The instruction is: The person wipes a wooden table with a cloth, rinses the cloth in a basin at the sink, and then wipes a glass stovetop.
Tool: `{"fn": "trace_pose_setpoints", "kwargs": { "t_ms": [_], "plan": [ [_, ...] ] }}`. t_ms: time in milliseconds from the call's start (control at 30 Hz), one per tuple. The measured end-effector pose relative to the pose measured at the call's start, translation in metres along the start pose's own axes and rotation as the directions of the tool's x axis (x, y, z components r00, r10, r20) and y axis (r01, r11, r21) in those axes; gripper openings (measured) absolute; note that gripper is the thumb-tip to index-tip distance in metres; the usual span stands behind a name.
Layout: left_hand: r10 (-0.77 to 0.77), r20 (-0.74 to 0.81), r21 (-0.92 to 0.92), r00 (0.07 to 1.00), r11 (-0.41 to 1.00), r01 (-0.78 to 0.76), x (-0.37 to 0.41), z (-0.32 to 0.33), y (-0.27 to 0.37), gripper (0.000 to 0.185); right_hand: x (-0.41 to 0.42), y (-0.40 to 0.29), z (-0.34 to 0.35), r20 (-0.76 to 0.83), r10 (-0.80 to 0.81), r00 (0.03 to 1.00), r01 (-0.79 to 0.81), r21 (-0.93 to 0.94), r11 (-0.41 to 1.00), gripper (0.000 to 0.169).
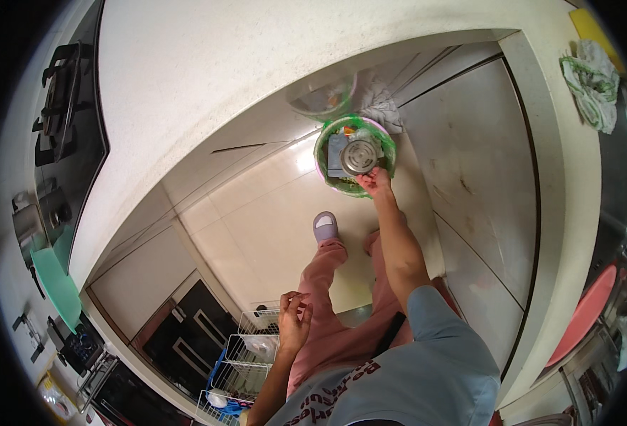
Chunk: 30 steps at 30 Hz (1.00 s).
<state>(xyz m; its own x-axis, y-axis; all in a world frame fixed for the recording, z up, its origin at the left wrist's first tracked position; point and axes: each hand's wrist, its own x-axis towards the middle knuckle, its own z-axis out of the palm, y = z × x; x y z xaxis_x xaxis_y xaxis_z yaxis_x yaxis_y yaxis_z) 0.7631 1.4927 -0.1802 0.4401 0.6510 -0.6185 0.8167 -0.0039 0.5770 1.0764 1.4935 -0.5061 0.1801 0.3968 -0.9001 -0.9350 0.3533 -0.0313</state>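
My right hand [376, 182] is stretched out over a trash bin [319, 169] lined with a green plastic bag. Its fingers grip the near edge of a round metal strainer [359, 156], whose face shows curved slots. Below the strainer, a grey-blue packet [337, 152] and other waste fill the bin. My left hand [294, 322] hovers above my left thigh, holding nothing, its fingers bent and apart.
White cabinet doors [478, 149] flank the bin on the right. Near my left arm stands a white wire rack [247, 367]. The counter [212, 69] carries a gas stove [63, 106], a crumpled cloth [593, 88] and a pink basin [585, 314]. My slipper [325, 226] is on the tiled floor.
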Motion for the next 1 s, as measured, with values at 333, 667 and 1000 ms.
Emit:
{"fn": "trace_pose_setpoints", "kwargs": {
  "t_ms": [333,667,1000],
  "plan": [
    [0.196,0.101,-0.107,0.975,0.977,-0.185,-0.036,-0.032,0.038,0.03,-0.183,0.038,0.054,0.851,-0.322,0.415,0.683,-0.525,-0.507,0.006],
    [0.449,0.2,-0.076,0.871,0.893,-0.443,-0.045,-0.066,0.14,0.022,-0.487,-0.054,0.115,0.968,-0.251,-0.025,0.421,-0.218,-0.88,0.007],
    [0.47,0.176,-0.007,0.865,0.879,-0.476,-0.052,-0.001,0.224,0.022,-0.549,-0.313,0.057,0.769,-0.638,-0.029,0.298,-0.603,-0.74,0.007]
  ]
}}
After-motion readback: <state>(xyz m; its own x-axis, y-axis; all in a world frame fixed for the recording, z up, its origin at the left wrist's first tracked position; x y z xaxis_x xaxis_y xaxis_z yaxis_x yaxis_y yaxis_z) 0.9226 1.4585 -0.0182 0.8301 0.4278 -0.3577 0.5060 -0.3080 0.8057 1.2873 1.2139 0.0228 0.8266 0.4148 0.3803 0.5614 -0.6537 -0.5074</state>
